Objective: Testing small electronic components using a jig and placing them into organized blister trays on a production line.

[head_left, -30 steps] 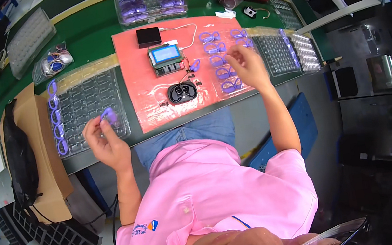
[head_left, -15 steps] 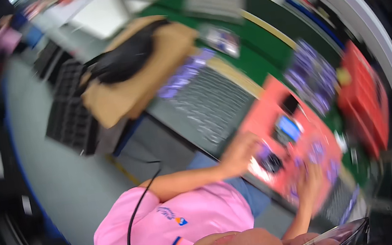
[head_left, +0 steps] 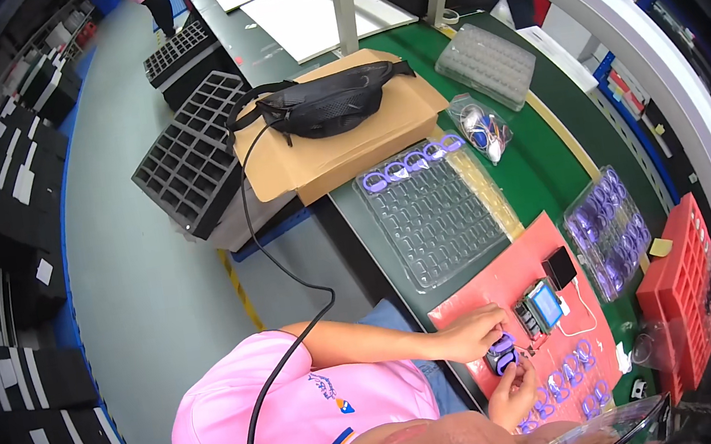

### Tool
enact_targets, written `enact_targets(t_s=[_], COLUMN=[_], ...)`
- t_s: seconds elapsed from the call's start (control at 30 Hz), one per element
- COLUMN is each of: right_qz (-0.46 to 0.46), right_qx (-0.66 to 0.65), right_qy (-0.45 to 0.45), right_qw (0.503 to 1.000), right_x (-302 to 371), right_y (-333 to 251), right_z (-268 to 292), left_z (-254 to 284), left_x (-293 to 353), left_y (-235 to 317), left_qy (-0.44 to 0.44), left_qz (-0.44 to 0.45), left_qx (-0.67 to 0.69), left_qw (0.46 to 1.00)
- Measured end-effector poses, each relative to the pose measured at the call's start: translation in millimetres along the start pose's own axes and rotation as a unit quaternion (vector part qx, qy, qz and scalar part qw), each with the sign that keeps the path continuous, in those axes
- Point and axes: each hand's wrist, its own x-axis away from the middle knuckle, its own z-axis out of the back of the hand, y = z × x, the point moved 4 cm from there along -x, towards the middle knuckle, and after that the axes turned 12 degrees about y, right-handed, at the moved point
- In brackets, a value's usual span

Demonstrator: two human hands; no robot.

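Observation:
Between my hands, low over the pink mat [head_left: 465, 302], is a purple loop-shaped wristband [head_left: 504, 345] beside a dark round piece partly hidden by it. My left hand [head_left: 473, 335] is closed, its fingertips pinching the upper end of the wristband. From below, my right hand [head_left: 514, 391] grips the lower end with thumb and fingers. Just beyond them sits a small device with a lit blue screen [head_left: 543, 306]. Several more purple wristbands [head_left: 559, 385] lie in rows on the mat, to the right of my right hand.
A clear tray [head_left: 442, 229] holds purple bands along its far row; another filled tray [head_left: 608, 233] lies right. A black box [head_left: 559, 267], white cable [head_left: 595, 316] and red rack [head_left: 680, 296] stand nearby. A black waist bag [head_left: 327, 104] rests on a cardboard box [head_left: 313, 174].
My view has turned and steadied. My right hand has come from the loose wristbands to meet my left hand at the dark round piece, with a purple wristband now between them.

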Motion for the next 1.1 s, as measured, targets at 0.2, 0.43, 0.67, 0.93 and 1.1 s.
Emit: enact_targets(t_s=[0.2, 0.43, 0.67, 0.93, 1.1], right_qz=[-0.040, -0.004, 0.038, 0.047, 0.055], right_qx=[0.027, 0.003, -0.077, -0.078, -0.062], right_qy=[0.028, 0.081, 0.146, 0.128, 0.119], right_qw=[0.998, 0.997, 0.986, 0.988, 0.989], right_x=[1, 2, 10, 15, 13], right_y=[0, -10, -10, -2, -2], right_z=[-1, -8, -22, -30, -30], left_z=[-10, 3, 1, 2, 2], left_x=[-4, -6, -3, 4, 4], left_y=[4, 23, 24, 22, 18], left_qy=[-0.040, -0.045, -0.054, -0.050, -0.050], left_qz=[-0.019, -0.073, -0.215, -0.291, -0.305], left_qx=[-0.008, -0.112, -0.121, -0.090, -0.099], left_qw=[0.999, 0.990, 0.968, 0.951, 0.946])
